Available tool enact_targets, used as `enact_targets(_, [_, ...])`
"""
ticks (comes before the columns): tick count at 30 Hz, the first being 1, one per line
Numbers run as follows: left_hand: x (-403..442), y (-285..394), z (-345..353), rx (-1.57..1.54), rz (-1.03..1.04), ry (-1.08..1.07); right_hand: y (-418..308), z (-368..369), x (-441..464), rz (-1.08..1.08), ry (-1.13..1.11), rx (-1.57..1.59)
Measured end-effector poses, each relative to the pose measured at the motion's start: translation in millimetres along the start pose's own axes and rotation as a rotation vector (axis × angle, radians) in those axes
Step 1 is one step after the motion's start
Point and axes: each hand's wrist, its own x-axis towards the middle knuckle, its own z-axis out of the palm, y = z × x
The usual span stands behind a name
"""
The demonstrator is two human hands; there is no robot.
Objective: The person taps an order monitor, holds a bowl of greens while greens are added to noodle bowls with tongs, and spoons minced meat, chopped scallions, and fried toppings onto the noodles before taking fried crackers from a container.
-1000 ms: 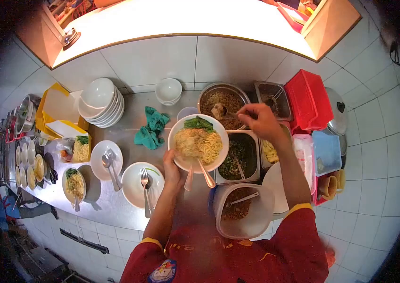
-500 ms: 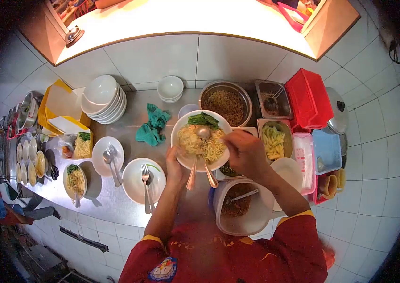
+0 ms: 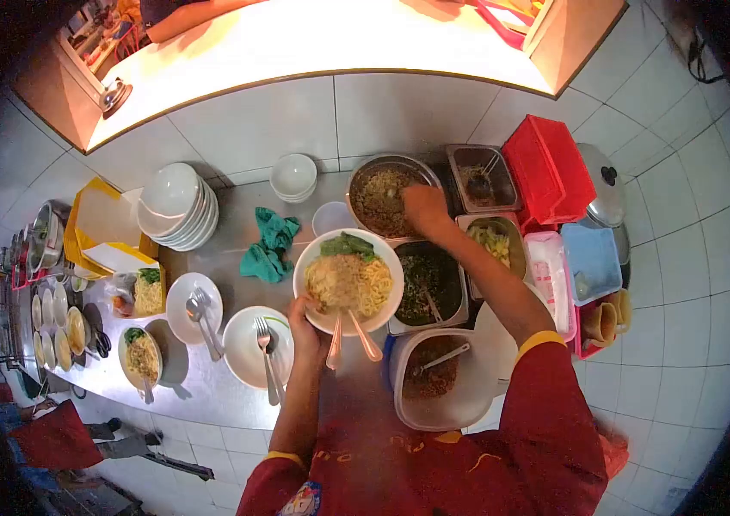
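My left hand (image 3: 306, 327) is closed on the rim of a white bowl (image 3: 398, 279), held above the steel counter. In it lie noodles (image 3: 373, 288), dark green leaves (image 3: 348, 245) and pale brown mince. A pair of copper-coloured utensil handles (image 3: 350, 338) sticks out over the near rim. My right hand (image 3: 426, 211) is closed over the right side of a round metal bowl (image 3: 353, 185) of brown mince (image 3: 382, 206). The spoon it grips is mostly hidden by the hand and blurred.
Metal trays of chopped greens (image 3: 421, 284) and pale pickles (image 3: 491, 241) stand beside a tub of red-brown sauce (image 3: 431, 370). Red baskets (image 3: 550, 168) are at right. Stacked white bowls (image 3: 177, 202), a green cloth (image 3: 268, 245), and plates with cutlery (image 3: 249, 344) lie left.
My right hand has moved with the spoon from over the noodles to the mince bowl. More mince now covers the noodles' middle. The held bowl has shifted slightly down and left.
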Motion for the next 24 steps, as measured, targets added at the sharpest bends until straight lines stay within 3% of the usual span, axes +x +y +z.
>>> enact_targets(2, [5, 0, -9, 0.004, -0.003, -0.004, -18, -23, -11, -0.042, -0.262, 0.033])
enact_targets(5, [6, -1, -15, 0.038, -0.017, 0.011, -6, -24, -13, -0.032, -0.196, 0.130])
enact_targets(6, [6, 0, -9, 0.039, -0.023, 0.018, 4, -25, -6, 0.018, -0.321, 0.236])
enact_targets(9, [12, -4, -10, 0.050, 0.009, 0.022, 29, -35, -1, 0.031, -0.395, 0.415])
enact_targets(16, [9, 2, 24, 0.046, -0.036, -0.014, 15, -106, -61, 0.088, -0.009, 0.732])
enact_targets(19, [22, -7, 8, 0.041, -0.026, -0.085, -16, -119, -101, -0.021, 0.139, 0.840])
enact_targets(22, [12, 0, 35, 0.041, -0.052, -0.051, -43, -112, -130, -0.157, 0.189, 0.629])
enact_targets(24, [19, -4, 25, 0.015, -0.045, -0.084, -49, -110, -135, -0.126, 0.264, 0.726])
